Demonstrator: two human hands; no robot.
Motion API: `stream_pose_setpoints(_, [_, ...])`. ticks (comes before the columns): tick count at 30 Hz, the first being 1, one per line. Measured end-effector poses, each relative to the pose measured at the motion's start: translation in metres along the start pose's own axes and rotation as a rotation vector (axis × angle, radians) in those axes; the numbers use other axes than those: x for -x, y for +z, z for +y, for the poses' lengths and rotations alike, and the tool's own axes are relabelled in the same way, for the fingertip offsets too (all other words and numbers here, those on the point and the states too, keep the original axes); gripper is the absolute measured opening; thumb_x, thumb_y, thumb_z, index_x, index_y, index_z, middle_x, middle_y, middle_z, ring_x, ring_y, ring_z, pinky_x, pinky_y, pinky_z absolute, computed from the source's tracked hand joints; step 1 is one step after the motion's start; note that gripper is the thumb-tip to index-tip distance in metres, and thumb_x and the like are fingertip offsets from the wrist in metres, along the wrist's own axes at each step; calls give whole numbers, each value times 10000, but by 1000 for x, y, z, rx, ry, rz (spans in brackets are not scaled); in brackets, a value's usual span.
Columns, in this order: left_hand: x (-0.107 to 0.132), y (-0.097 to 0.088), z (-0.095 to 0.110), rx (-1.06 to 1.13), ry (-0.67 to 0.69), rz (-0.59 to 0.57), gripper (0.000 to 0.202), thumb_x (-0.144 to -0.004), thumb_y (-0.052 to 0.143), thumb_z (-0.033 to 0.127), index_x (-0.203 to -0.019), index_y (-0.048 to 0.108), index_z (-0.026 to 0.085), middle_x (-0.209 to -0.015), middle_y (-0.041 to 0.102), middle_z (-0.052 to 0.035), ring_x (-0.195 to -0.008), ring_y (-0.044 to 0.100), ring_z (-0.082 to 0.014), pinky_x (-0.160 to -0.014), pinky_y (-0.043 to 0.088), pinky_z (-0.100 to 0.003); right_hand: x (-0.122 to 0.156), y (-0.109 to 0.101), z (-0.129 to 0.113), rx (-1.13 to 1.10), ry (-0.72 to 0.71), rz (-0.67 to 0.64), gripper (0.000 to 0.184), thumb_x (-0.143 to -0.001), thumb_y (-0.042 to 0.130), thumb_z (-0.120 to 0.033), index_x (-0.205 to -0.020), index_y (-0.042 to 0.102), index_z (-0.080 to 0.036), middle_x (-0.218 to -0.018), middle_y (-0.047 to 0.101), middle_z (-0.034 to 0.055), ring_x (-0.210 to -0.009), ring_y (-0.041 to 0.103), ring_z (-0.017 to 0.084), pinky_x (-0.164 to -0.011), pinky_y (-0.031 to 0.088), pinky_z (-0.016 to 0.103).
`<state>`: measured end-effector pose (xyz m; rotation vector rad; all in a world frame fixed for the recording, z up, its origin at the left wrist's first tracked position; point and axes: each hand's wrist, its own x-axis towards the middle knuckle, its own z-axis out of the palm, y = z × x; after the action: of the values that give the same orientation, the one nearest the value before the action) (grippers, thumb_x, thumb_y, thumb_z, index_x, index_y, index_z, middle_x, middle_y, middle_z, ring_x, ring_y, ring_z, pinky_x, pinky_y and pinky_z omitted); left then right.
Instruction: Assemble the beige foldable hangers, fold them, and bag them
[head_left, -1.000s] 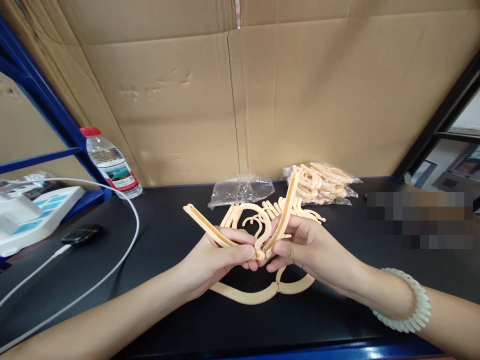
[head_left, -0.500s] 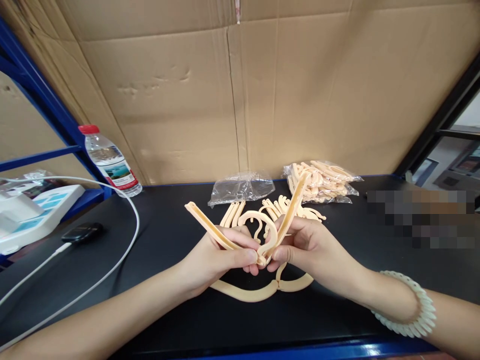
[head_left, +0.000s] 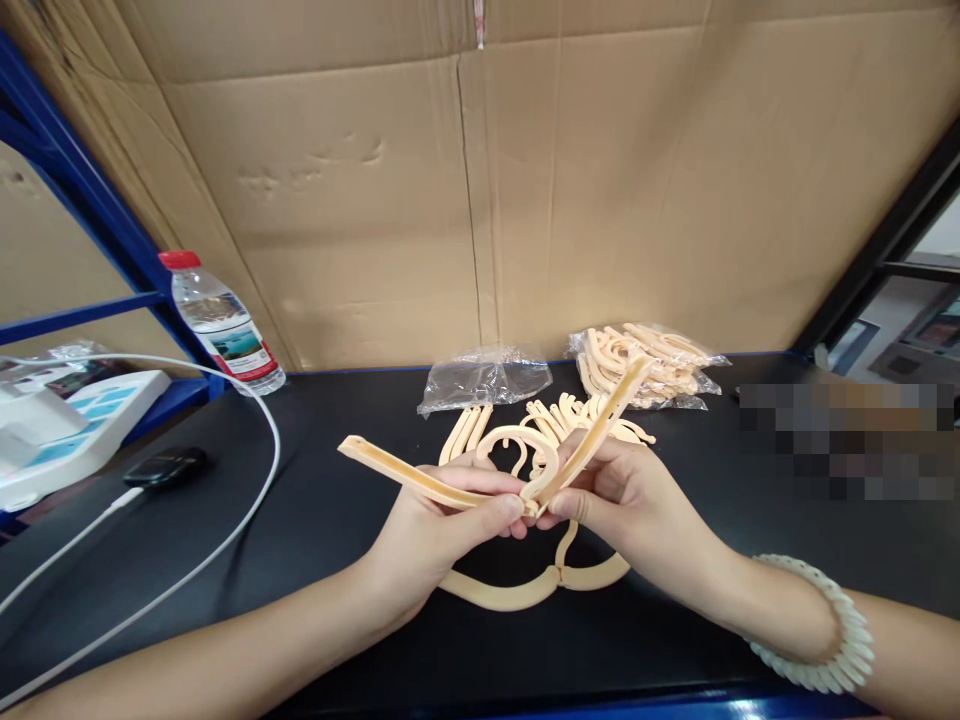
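Observation:
Both hands hold one peach plastic folding hanger point(head_left: 525, 462) above the black table point(head_left: 315, 520). My left hand point(head_left: 439, 530) pinches its left arm, which points left and slightly up. My right hand point(head_left: 626, 495) pinches its right arm, which slants up to the right. The hook curls between the two thumbs. Under the hands lies another opened hanger point(head_left: 517, 590), flat on the table. Behind them is a loose heap of hanger parts point(head_left: 555, 415).
A clear bag full of hangers point(head_left: 645, 365) and an empty clear bag point(head_left: 484, 380) lie at the back by the cardboard wall. A water bottle point(head_left: 221, 325), a white cable point(head_left: 247, 480), a black device point(head_left: 163, 467) and a white box point(head_left: 67, 425) are at the left.
The hanger's two arms have spread wider and lower: the left arm has dropped toward level, the right arm has tilted further right. Both hands kept their grip.

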<state>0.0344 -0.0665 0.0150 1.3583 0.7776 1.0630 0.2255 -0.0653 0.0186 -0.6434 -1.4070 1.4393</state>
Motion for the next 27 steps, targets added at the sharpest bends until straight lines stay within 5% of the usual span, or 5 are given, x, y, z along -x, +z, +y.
stream_pose_setpoints(19, [2,6,1,-237,14,140,77,-771,739,254,-768,800,207,-664,654,-23,-561,518,-77,-473,435,-148,4,7,8,-48,13,112,180,-739,781,-206,-818,624,-167,-741,752,7,-663,716,111,-656,605,203])
stream_pose_setpoints(27, [2,7,-2,-168,-61,190,101,-730,776,258,-804,796,193,-678,682,-26,-571,540,-89,-496,452,-170,3,6,12,-43,63,141,236,-718,801,-270,-809,613,-160,-744,745,22,-664,720,132,-653,609,232])
